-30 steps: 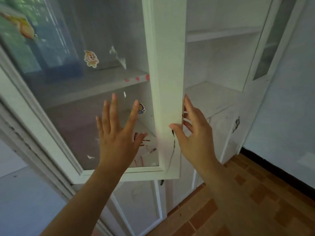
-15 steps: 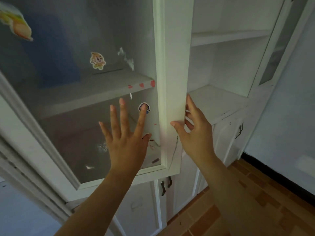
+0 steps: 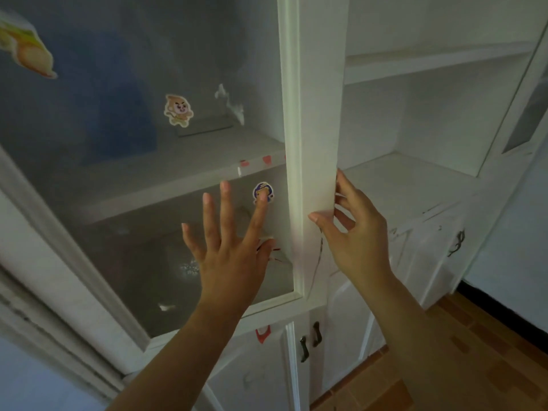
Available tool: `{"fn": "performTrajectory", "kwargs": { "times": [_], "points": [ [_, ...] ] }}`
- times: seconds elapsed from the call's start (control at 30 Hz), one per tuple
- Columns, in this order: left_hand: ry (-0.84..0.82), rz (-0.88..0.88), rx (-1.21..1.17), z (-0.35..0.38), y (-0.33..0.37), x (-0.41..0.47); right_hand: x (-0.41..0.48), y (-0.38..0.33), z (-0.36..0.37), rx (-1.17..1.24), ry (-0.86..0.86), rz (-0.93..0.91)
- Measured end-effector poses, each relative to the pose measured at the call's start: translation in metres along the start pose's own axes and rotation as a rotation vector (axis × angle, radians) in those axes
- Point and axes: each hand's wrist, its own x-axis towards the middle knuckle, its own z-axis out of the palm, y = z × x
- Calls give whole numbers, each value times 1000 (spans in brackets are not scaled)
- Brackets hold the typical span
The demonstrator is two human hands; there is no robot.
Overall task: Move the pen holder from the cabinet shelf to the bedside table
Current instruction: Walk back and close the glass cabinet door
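No pen holder can be made out; the shelves behind the dusty glass are dim and blurred. My left hand (image 3: 231,256) lies flat on the pane of the white cabinet door (image 3: 317,114), fingers spread and holding nothing. My right hand (image 3: 353,232) grips that door's free right edge, thumb on the front and fingers curled behind it. Cartoon stickers (image 3: 178,110) dot the glass. The lower shelf (image 3: 400,185) of the open right compartment is bare.
A second glass door (image 3: 527,114) stands swung open at the far right. Below are shut lower cabinet doors with dark handles (image 3: 310,341). Orange-brown tiled floor (image 3: 474,351) runs along a pale wall on the right.
The glass door has swung in toward the cabinet front, with both hands staying on it. My view has shifted closer and slightly left.
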Motion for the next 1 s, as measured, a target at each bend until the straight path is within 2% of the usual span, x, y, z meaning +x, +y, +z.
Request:
{"fn": "performTrajectory", "kwargs": {
  "times": [0.3,0.5,1.0],
  "points": [
    [-6,-84,99,16,-2,12,33,24,11,-26,-113,-119],
    [10,-131,141,22,-1,19,49,37,18,-90,-124,-231],
    [-5,-202,208,30,-2,28,67,47,37,-69,-175,-234]
  ]
}}
